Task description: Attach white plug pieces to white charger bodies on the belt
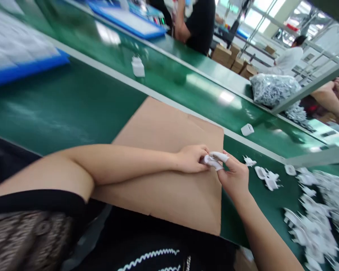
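My left hand (191, 159) and my right hand (235, 177) meet over the edge of a brown cardboard sheet (169, 135). Both are closed on a small white plastic part (213, 161) held between their fingertips; some fingers wear white finger cots. Just to the right lie a few loose white parts (267, 177) on the green table, and a large heap of the same parts (316, 218) spreads at the right edge.
A green conveyor belt (164, 71) runs diagonally beyond the cardboard, carrying single white pieces (138, 67) (247, 130). A clear bag of parts (274, 89) sits farther along. Blue trays (25, 56) lie at top left. Other people work behind the line.
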Tool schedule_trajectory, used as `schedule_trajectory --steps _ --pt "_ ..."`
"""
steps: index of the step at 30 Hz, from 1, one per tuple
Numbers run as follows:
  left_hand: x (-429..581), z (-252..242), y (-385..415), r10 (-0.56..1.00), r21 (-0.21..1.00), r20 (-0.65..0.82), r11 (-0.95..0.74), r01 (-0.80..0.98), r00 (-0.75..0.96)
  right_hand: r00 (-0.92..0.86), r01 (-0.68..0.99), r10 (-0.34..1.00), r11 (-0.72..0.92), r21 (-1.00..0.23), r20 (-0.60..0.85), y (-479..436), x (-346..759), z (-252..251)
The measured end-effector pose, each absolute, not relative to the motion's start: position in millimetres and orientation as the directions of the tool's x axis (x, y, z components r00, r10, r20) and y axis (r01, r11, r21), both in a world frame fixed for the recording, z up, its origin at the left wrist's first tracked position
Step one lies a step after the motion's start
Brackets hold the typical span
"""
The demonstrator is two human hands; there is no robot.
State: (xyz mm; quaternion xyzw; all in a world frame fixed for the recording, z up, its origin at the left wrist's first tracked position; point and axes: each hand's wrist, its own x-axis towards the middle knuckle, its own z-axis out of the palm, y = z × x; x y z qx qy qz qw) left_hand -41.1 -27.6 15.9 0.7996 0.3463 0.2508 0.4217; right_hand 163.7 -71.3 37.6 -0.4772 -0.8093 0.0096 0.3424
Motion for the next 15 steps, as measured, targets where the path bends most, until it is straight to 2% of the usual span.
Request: schedule_trajectory --steps 3,7,9,12,15 --pt "-39.8 16.9 -24.4 0.769 0.831 0.092 -0.409 0.376 0.632 -0.179 0.745 0.799 0.491 -0.452 0.574 -68.5 165.3 22.7" --pt "-40.7 18.1 4.1 0.744 0.9 0.073 -0.336 0.278 0.664 0.026 0.579 0.905 0.333 -0.744 0.425 -63.8 160.3 2.7" --pt "-44.0 20.2 34.1 0.822 0.889 0.102 -0.327 0.32 0.56 0.042 0.48 0.934 0.292 -0.827 0.354 -59.5 158.4 -5.4" --pt "-54.6 26.8 92.2 0.954 0.825 0.113 -0.245 0.509 0.276 0.014 0.474 0.958 0.246 -0.845 0.287 -50.5 159.2 -14.6" --pt "-69.2 35.4 142.2 0.989 0.772 0.128 -0.149 0.617 0.078 -0.032 0.548 0.955 0.264 -0.794 0.296 -44.3 161.6 -19.1"
